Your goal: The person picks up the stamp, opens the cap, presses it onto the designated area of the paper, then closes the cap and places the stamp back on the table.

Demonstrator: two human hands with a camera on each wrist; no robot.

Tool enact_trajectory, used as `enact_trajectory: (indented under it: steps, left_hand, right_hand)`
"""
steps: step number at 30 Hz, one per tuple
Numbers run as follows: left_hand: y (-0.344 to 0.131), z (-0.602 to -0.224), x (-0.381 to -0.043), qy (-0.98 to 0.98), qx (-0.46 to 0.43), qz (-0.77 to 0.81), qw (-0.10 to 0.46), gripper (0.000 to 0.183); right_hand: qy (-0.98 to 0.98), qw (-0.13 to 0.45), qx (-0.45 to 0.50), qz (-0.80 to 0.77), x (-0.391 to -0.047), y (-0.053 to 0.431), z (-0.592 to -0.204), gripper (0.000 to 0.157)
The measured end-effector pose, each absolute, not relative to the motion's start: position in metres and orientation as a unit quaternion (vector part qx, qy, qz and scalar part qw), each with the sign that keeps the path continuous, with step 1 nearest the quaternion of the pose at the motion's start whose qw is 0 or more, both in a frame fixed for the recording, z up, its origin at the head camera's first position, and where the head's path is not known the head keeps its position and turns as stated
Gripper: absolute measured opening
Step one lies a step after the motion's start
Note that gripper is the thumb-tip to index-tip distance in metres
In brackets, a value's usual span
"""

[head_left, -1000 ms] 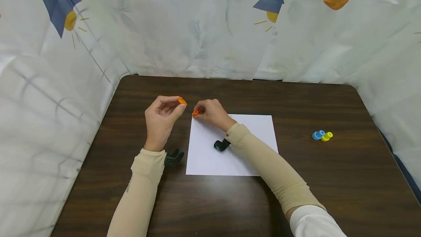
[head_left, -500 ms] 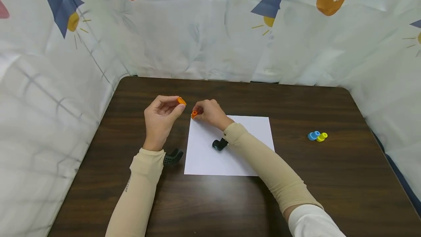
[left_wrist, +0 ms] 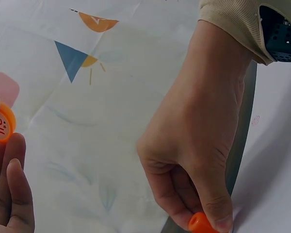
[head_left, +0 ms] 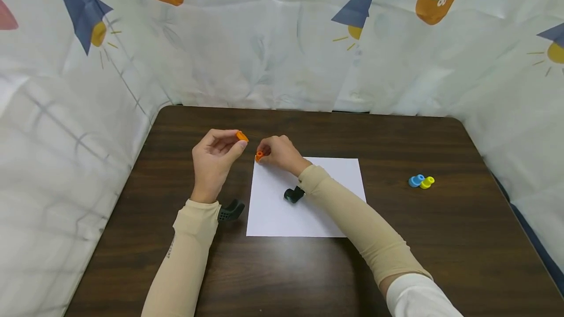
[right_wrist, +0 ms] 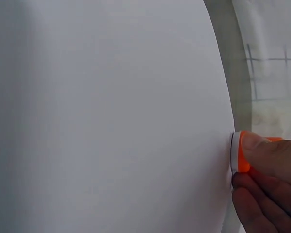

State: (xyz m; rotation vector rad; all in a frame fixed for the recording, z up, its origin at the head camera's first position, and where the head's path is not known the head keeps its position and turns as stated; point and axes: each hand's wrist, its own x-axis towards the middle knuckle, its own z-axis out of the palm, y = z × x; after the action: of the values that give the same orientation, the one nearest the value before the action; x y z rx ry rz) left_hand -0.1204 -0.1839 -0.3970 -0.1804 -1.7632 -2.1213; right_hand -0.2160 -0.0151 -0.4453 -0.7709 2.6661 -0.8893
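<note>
My left hand [head_left: 213,164] pinches a round orange stamp cap [head_left: 242,136] above the table, left of the paper. Red markings show on the cap's face in the left wrist view, at the left edge. In my right hand [head_left: 280,153] is an orange self-inking stamp [right_wrist: 243,151], gripped between thumb and fingers. Its pale base meets the far left corner of a white sheet of paper [head_left: 282,214]. The stamping face is hidden against the sheet. A small pinkish print [left_wrist: 255,120] shows on the paper in the left wrist view.
A blue stamp [head_left: 416,181] and a yellow stamp [head_left: 427,183] stand together on the dark wooden table [head_left: 440,238], right of the paper. Printed white cloth [head_left: 264,48] hangs round the table's back and sides. A dark wrist device [head_left: 294,194] sits over the sheet.
The head view has tilted and shifted slightly. Both hands keep their places, the cap still in the left and the stamp still at the paper's corner in the right.
</note>
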Motion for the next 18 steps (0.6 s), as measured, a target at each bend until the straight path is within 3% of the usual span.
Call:
enact_trajectory:
  steps: [18]
  left_hand:
    - [-0.1822,-0.3955,-0.1196,-0.637,-0.06,-0.746,0.185,0.027]
  right_hand:
    - [0.908,0.123,-0.281,-0.287,-0.2132,-0.0132,-0.4414,0.022]
